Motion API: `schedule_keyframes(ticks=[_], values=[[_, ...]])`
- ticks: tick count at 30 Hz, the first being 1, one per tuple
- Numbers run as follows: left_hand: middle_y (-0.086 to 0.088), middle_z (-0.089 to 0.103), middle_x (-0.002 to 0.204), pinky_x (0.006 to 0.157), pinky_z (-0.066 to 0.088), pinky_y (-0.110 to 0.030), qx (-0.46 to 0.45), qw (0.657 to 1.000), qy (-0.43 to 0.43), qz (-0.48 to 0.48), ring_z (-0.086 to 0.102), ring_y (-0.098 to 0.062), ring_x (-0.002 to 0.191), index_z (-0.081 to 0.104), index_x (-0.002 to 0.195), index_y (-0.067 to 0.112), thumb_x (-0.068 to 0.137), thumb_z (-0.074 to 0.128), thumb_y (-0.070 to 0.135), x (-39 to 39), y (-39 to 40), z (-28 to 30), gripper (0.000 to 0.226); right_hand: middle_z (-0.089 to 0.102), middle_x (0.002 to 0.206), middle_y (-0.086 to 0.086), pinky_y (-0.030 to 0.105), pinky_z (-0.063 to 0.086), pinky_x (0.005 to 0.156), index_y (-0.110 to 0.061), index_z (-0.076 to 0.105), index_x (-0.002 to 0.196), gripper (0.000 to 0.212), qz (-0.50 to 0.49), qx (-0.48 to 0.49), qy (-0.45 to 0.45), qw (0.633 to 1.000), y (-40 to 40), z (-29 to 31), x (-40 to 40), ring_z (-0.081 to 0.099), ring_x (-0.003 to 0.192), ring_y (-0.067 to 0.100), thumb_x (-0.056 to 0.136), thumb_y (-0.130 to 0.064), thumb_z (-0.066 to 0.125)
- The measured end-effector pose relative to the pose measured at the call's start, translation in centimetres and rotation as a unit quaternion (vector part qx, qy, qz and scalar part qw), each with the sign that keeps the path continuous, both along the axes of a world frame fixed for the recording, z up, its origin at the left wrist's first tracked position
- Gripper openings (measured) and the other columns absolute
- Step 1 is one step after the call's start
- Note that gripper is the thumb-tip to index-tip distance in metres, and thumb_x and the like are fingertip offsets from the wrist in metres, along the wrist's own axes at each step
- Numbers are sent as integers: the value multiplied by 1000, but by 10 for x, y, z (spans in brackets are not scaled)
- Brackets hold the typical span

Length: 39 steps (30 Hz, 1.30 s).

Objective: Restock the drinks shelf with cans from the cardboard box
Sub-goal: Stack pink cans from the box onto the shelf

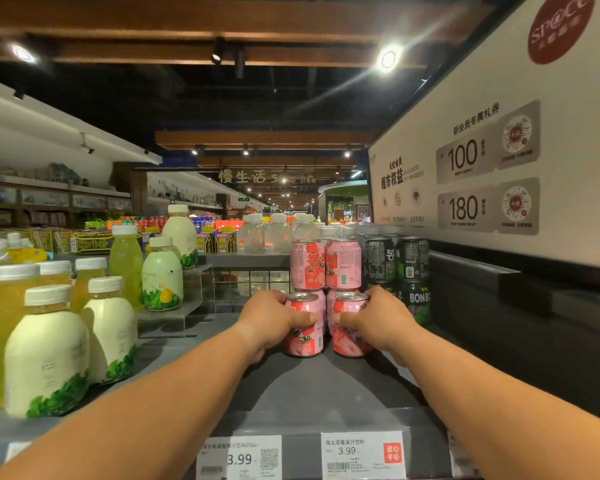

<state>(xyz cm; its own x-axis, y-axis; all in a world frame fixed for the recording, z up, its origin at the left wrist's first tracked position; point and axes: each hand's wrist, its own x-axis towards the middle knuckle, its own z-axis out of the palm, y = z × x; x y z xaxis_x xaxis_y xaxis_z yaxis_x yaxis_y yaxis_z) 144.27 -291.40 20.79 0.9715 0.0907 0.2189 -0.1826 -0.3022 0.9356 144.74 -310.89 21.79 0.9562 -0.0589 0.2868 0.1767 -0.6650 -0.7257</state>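
Observation:
Two pink cans stand side by side on the grey shelf [302,386]. My left hand [274,318] is wrapped around the left pink can [305,337]. My right hand [381,318] grips the right pink can [349,341]. Both cans are upright and rest on the shelf, just in front of a stacked block of the same pink cans [326,265]. Dark green cans [399,261] are stacked right of the pink ones. The cardboard box is out of view.
Pale and yellow-green juice bottles [49,358] fill the shelf's left side, some on clear risers [174,317]. A dark wall [499,323] and a white poster [499,150] bound the right. Price tags [362,453] line the front edge. Clear bottles [278,233] stand behind.

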Motion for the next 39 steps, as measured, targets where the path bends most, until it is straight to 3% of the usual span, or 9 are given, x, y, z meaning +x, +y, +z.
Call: schedule_keyframes(ticks=[11, 15, 18, 20, 24, 28, 31, 34, 39], values=[[-2, 78, 104, 98, 56, -46, -6, 999, 1, -48, 75, -21, 98, 73, 115, 14, 77, 88, 18, 1, -4, -5, 41, 67, 110, 1, 44, 54, 89, -17, 55, 116, 63, 12, 11, -14, 1000, -3, -6, 2, 65, 99, 23, 69, -48, 82], [-2, 78, 105, 98, 56, -45, 18, 999, 22, -28, 74, -20, 98, 71, 112, 15, 76, 89, 24, -9, -4, -1, 41, 66, 113, 4, 42, 53, 87, -14, 53, 117, 74, -3, -3, -9, 1000, -3, -6, -2, 64, 100, 26, 64, -57, 81], [-4, 70, 125, 99, 55, -43, 71, 997, 12, 31, 69, -22, 110, 59, 135, 8, 61, 94, 48, -22, 1, 8, 91, 62, 114, 7, 41, 53, 82, -12, 49, 120, 79, -28, -22, -34, 999, -2, -1, -10, 63, 101, 29, 65, -62, 77], [-6, 59, 140, 107, 49, -42, 116, 989, -16, 85, 60, -24, 124, 47, 147, 7, 63, 92, 52, -39, 7, 18, 105, 58, 120, 11, 44, 52, 87, -12, 48, 124, 84, -48, -48, -84, 994, -1, 5, -19, 59, 106, 33, 64, -65, 75], [-4, 64, 129, 105, 50, -39, 135, 977, -66, 151, 62, -20, 115, 49, 146, 9, 71, 89, 46, -83, 33, 33, 93, 49, 126, 15, 47, 44, 98, -12, 48, 130, 85, -41, -134, -202, 969, 10, 21, -44, 47, 118, 36, 69, -66, 72], [-2, 67, 118, 87, 55, -25, 103, 965, -93, 223, 65, -15, 100, 56, 134, 20, 75, 88, 37, -145, 74, 39, 69, 50, 127, 16, 46, 41, 98, -9, 50, 130, 80, 23, -127, -226, 965, 37, 32, -78, 47, 118, 38, 74, -62, 71], [-3, 65, 127, 98, 55, -40, 114, 949, -85, 280, 65, -21, 109, 52, 144, 17, 74, 87, 44, -200, 110, 35, 83, 46, 134, 14, 43, 36, 104, -11, 46, 136, 80, 90, -103, -216, 967, 74, 26, -116, 43, 126, 34, 77, -60, 71], [-4, 65, 128, 102, 52, -43, 123, 933, -68, 330, 64, -22, 113, 53, 142, 15, 75, 86, 44, -260, 142, 12, 80, 48, 133, 12, 41, 37, 104, -13, 47, 135, 81, 149, -90, -220, 960, 117, 11, -160, 44, 126, 31, 76, -62, 71], [0, 65, 132, 101, 50, -34, 161, 895, -9, 416, 62, -18, 117, 55, 141, 18, 78, 85, 43, -370, 190, -46, 74, 49, 130, 10, 37, 37, 102, -13, 50, 131, 72, 254, -54, -207, 943, 200, -35, -244, 44, 123, 29, 77, -55, 73]])
